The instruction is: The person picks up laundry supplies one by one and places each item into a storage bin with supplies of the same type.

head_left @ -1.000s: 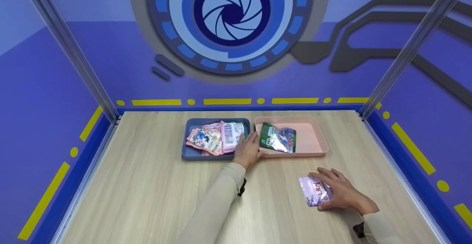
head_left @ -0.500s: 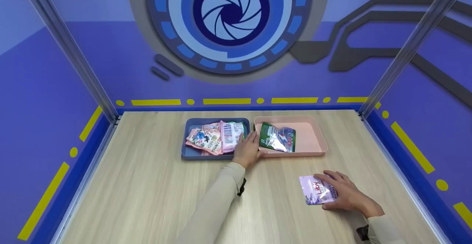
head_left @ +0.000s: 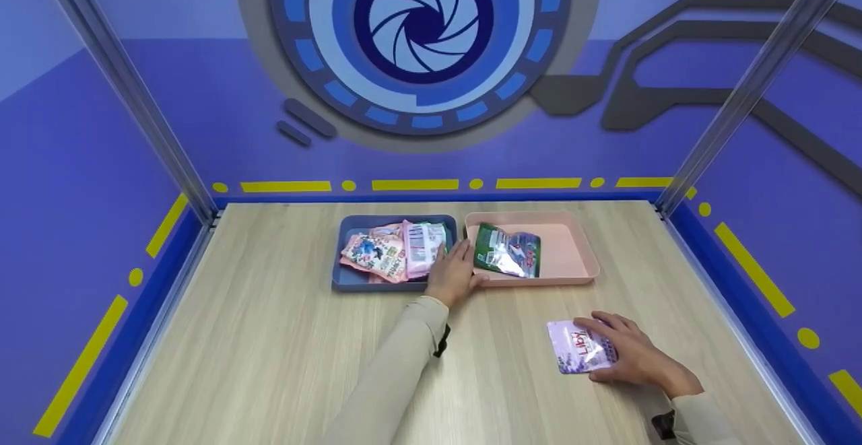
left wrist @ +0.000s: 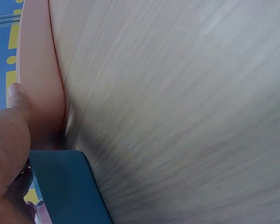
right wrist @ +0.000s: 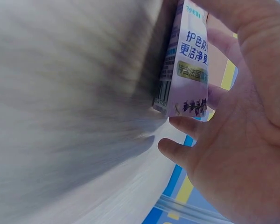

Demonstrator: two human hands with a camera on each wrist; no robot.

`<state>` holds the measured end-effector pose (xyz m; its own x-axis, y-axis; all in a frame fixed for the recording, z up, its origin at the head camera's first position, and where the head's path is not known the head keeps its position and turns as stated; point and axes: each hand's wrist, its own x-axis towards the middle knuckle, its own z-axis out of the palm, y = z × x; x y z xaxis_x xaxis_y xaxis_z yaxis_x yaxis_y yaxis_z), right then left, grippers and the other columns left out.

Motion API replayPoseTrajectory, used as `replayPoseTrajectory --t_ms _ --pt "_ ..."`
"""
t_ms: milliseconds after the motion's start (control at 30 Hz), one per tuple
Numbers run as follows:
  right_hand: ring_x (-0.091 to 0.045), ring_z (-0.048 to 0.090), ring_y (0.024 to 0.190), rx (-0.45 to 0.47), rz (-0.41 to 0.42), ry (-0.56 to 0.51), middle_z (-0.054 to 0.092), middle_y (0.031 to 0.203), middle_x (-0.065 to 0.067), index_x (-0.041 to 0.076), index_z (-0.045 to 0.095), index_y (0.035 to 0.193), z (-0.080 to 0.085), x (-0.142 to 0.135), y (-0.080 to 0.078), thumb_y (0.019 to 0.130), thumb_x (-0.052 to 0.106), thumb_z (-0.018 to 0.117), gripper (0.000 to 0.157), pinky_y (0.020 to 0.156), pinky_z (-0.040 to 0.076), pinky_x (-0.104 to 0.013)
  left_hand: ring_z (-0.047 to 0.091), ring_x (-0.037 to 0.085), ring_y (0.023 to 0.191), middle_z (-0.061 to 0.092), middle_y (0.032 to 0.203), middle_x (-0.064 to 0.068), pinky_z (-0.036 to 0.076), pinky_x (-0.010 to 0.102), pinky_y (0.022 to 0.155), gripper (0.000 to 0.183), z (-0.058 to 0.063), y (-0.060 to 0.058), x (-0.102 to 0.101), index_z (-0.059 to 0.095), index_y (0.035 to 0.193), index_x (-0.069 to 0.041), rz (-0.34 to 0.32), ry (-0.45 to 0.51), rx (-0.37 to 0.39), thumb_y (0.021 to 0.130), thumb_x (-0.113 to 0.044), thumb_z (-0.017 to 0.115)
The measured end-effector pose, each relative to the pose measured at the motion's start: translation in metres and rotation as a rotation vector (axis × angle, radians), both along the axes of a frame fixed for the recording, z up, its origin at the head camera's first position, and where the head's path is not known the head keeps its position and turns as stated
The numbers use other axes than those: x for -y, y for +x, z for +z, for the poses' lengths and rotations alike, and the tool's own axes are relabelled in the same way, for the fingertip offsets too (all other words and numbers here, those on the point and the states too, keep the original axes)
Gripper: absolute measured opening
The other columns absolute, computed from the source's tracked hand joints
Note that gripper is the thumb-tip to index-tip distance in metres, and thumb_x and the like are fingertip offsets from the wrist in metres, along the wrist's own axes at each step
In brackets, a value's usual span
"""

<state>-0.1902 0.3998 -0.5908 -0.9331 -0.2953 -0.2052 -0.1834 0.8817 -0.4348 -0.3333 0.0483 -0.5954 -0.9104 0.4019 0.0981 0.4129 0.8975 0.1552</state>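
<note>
My left hand (head_left: 452,275) lies across the meeting rims of a blue tray (head_left: 363,288) and a pink tray (head_left: 572,243). Its fingers stretch forward, and the thumb (left wrist: 18,100) is at the pink tray's wall. On the right of the table, my right hand (head_left: 630,351) holds a small purple pouch (head_left: 572,347) by its right part, thumb on the near side and fingers on the far side. Chinese lettering and a lavender print show on the pouch in the right wrist view. The palm covers its right end in the head view.
Several pink and white pouches (head_left: 377,256) overlap in the blue tray. A green and silver pouch (head_left: 508,251) lies in the left half of the pink tray. Blue walls with metal corner posts (head_left: 741,88) enclose the wooden table (head_left: 269,351).
The right hand has slid slightly to the right along the purple pouch, so more of the pouch's front shows. The left hand and both trays have stayed where they were.
</note>
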Motion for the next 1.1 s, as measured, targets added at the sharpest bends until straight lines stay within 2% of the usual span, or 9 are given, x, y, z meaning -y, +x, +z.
replayPoseTrajectory --t_ms 133,367,633,933,1100 --pt "-0.051 0.029 0.142 -0.009 0.0 -0.004 0.039 0.158 -0.018 0.03 0.052 0.151 0.0011 0.0007 0.0009 0.073 0.045 0.091 0.088 0.105 0.031 -0.08 0.038 0.028 0.149 0.043 0.16 0.012 0.021 0.052 0.125 0.08 0.0009 0.0009 0.0006 0.046 0.153 -0.002 -0.003 0.004 0.0 0.096 -0.058 0.06" --pt "-0.052 0.037 0.135 -0.105 0.08 -0.032 0.046 0.149 -0.022 0.021 0.056 0.147 0.0035 -0.0025 0.0039 0.072 0.035 0.094 0.085 0.102 0.038 -0.075 0.042 0.026 0.146 0.047 0.157 0.011 0.026 0.051 0.123 0.077 -0.0001 0.0011 0.0002 0.05 0.15 -0.003 -0.004 -0.023 -0.05 0.095 -0.056 0.063" --pt "-0.048 0.04 0.136 -0.09 0.07 -0.026 0.047 0.148 -0.019 0.019 0.057 0.147 0.0039 -0.0024 0.0043 0.072 0.035 0.094 0.085 0.104 0.038 -0.073 0.039 0.027 0.148 0.044 0.16 0.011 0.022 0.051 0.125 0.078 -0.0019 -0.0009 -0.0009 0.047 0.152 -0.003 -0.002 -0.008 -0.018 0.096 -0.055 0.063" --pt "-0.043 0.038 0.138 -0.021 0.001 -0.01 0.046 0.152 -0.014 0.019 0.056 0.148 0.0044 0.0007 0.0038 0.073 0.039 0.093 0.086 0.109 0.035 -0.072 0.037 0.027 0.15 0.041 0.161 0.011 0.02 0.051 0.125 0.078 0.0001 0.0014 -0.0008 0.046 0.153 -0.003 0.004 -0.018 0.01 0.098 -0.057 0.06" --pt "-0.042 0.04 0.137 -0.016 -0.007 0.001 0.048 0.152 -0.012 0.02 0.056 0.147 0.0062 0.0019 0.0029 0.072 0.042 0.093 0.086 0.108 0.037 -0.071 0.036 0.027 0.15 0.041 0.162 0.011 0.019 0.05 0.125 0.079 0.0006 0.0001 -0.0007 0.044 0.155 -0.003 0.005 -0.011 0.018 0.099 -0.057 0.058"
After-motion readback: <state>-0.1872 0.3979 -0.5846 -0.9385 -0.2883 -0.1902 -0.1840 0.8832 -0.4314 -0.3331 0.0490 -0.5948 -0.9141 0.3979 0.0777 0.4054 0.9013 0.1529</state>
